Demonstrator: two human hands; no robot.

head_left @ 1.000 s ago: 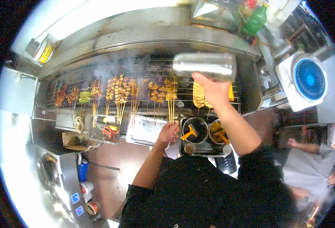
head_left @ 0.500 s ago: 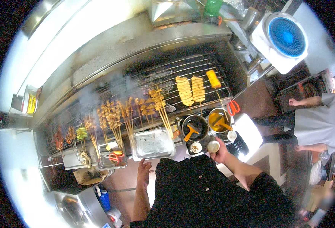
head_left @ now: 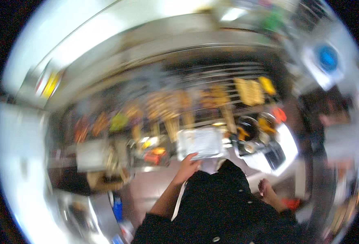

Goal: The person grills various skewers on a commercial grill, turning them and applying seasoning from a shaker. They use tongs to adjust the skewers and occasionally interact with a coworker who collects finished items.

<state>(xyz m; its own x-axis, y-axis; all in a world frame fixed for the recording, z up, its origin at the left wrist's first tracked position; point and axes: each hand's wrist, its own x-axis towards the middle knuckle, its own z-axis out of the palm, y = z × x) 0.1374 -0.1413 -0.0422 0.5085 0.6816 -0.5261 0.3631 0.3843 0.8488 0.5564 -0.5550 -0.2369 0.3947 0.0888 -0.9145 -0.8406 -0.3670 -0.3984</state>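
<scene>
Since a moment ago my right hand [head_left: 268, 191] has dropped from the pots to my side, holding nothing. My left hand [head_left: 189, 164] touches the tray [head_left: 200, 143] edge just above its fingers; blur hides how far they curl.

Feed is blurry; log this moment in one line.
left hand at metal tray edge | right hand low, empty | skewers on grill
</scene>
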